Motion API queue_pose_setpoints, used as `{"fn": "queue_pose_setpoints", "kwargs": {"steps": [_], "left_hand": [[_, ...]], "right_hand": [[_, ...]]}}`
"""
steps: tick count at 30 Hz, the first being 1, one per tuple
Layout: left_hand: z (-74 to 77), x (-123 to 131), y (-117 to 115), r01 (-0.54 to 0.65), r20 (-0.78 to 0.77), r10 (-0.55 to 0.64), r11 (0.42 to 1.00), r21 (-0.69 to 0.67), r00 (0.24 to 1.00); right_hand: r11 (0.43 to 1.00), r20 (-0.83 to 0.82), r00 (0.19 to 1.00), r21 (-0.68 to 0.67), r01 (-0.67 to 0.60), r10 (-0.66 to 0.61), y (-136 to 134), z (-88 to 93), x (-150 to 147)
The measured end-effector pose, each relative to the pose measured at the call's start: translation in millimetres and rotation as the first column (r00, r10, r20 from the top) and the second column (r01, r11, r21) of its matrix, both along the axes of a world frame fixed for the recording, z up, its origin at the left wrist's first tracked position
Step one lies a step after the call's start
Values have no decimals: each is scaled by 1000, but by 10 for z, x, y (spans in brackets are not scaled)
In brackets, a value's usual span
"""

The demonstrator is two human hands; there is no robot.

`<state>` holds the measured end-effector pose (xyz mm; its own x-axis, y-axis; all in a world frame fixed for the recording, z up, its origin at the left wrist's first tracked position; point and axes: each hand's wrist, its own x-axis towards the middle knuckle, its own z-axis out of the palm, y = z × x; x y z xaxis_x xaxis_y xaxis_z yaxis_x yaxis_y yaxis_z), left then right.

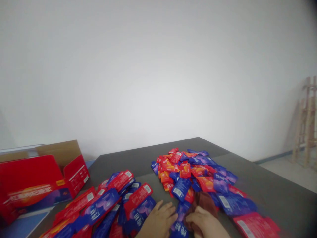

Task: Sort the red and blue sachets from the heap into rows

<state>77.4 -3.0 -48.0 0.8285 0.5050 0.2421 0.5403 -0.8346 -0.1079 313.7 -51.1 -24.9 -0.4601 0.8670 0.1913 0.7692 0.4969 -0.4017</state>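
Observation:
My left hand rests at the bottom edge on blue packets, its fingers stretched toward the right. Beside it, my right hand is curled with a dark brown item at its fingers; what that item is stays unclear. The two hands nearly touch above a small blue packet. Behind them on the grey table lies a heap of red, orange and blue sachets. At the left lie larger red and blue packs, overlapping.
An open red carton with a brown flap stands at the far left, beside the table. A white wall fills the background. A wooden rack stands at the far right on the floor.

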Motion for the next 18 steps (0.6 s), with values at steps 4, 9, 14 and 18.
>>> {"fn": "queue_pose_setpoints", "kwargs": {"steps": [4,9,14,18], "left_hand": [[111,5,-73,80,-62,-71,985,153,996],[178,-42,-74,108,44,-105,992,-63,994],[-14,-52,-83,29,118,-13,991,-134,993],[-185,-29,-95,28,138,-27,1000,-7,990]], "right_hand": [[998,-14,998,16,56,-56,32,17,-43],[986,63,984,11,-168,167,39,43,-88],[972,78,969,2,-235,234,-8,68,-14],[976,84,974,29,-214,211,-17,45,4]]}}
